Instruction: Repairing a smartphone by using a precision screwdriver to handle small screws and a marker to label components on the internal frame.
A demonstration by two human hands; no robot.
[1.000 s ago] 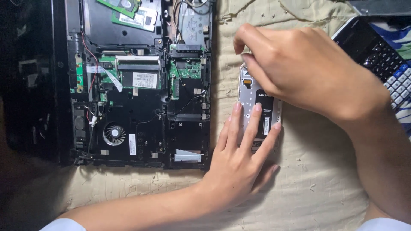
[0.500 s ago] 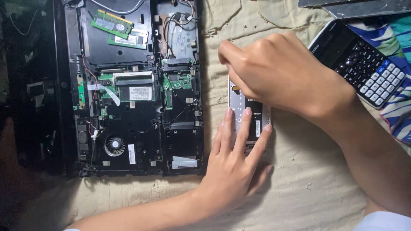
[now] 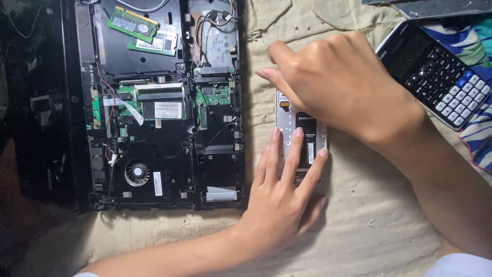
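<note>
A small silver phone [image 3: 287, 117] with its back cover off lies on beige cloth, just right of an opened laptop. My left hand [image 3: 283, 192] lies flat on its lower half, fingers spread and pressing it down. Over the phone's upper end hovers my right hand [image 3: 338, 77], curled, with its fingertips pointing left; whether they pinch anything is hidden. The opened black laptop base [image 3: 164, 107] shows green circuit boards, wires and a round fan [image 3: 137, 173].
A dark calculator [image 3: 435, 72] lies at the upper right on blue patterned fabric [image 3: 482, 133]. A grey panel edge [image 3: 430, 7] runs along the top right. The beige cloth [image 3: 359, 225] covers the surface. The left side is dark.
The view has shifted, so everything sits lower and further left in the frame. My right hand has lifted slightly at the phone's top; my left hand stays flat on the phone.
</note>
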